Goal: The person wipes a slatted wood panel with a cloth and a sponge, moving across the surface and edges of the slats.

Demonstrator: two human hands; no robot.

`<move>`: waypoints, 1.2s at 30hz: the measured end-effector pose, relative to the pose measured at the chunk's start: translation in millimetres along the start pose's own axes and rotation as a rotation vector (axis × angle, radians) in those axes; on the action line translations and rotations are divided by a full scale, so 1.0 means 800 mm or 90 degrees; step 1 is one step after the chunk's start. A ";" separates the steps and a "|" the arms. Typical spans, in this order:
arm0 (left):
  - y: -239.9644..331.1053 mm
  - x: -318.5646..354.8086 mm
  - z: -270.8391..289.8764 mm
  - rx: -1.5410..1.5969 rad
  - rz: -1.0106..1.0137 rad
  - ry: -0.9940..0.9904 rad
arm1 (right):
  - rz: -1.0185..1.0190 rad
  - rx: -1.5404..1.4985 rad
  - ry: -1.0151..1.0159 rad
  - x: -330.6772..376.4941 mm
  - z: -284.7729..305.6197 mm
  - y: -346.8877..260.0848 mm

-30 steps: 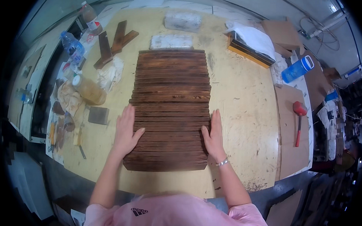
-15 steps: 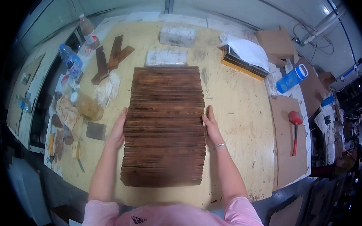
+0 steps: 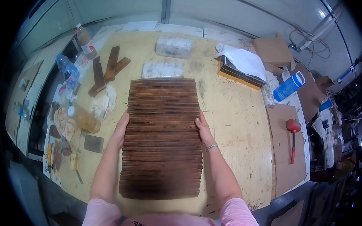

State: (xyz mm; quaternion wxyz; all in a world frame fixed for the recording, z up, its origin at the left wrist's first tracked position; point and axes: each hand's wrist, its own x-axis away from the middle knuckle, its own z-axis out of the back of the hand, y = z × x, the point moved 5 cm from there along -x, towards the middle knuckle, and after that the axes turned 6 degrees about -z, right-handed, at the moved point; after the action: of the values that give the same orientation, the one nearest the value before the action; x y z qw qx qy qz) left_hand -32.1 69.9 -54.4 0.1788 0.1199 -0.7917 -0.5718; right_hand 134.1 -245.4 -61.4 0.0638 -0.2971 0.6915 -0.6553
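A row of dark brown stained wood strips (image 3: 162, 132), packed edge to edge, lies in front of me on the worktable (image 3: 240, 152). My left hand (image 3: 120, 128) holds the left side of the row, thumb at the edge. Across from it, my right hand (image 3: 205, 131), with a bracelet at the wrist, grips the right side with the thumb on the edge. The other fingers of both hands are mostly hidden beside or under the wood. The near end of the row looks slightly blurred.
Two white-wrapped blocks (image 3: 162, 70) sit beyond the wood. At left are loose brown boards (image 3: 111, 63), a rag (image 3: 104, 102), a bottle of yellowish liquid (image 3: 86, 120) and a grey block (image 3: 93, 143). A red mallet (image 3: 293, 126), a blue bottle (image 3: 288, 87) and a cloth-topped box (image 3: 241, 67) are at right.
The whole view has shifted, so everything appears lower. My right hand has closed in against the edge of the wood strips, its fingers less stretched out. My left hand stays at the left edge.
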 end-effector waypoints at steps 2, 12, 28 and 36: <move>-0.006 -0.003 0.013 -0.047 -0.038 -0.011 | 0.000 0.004 -0.028 0.000 -0.006 -0.004; 0.010 0.050 0.041 -0.112 -0.027 -0.002 | -0.012 -0.061 0.022 0.049 0.011 -0.006; -0.024 0.325 -0.025 -0.025 -0.007 0.079 | -0.030 0.303 -0.024 0.319 -0.010 0.080; -0.031 0.324 -0.021 -0.069 -0.010 0.098 | 0.024 0.318 -0.014 0.320 -0.011 0.088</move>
State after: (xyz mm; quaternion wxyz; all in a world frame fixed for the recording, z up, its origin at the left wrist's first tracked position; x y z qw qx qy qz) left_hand -260.4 -54.8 -35.2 0.2408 0.1602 -0.7424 -0.6043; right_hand -102.0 -367.2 -49.2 0.1549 -0.2663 0.5129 -0.8012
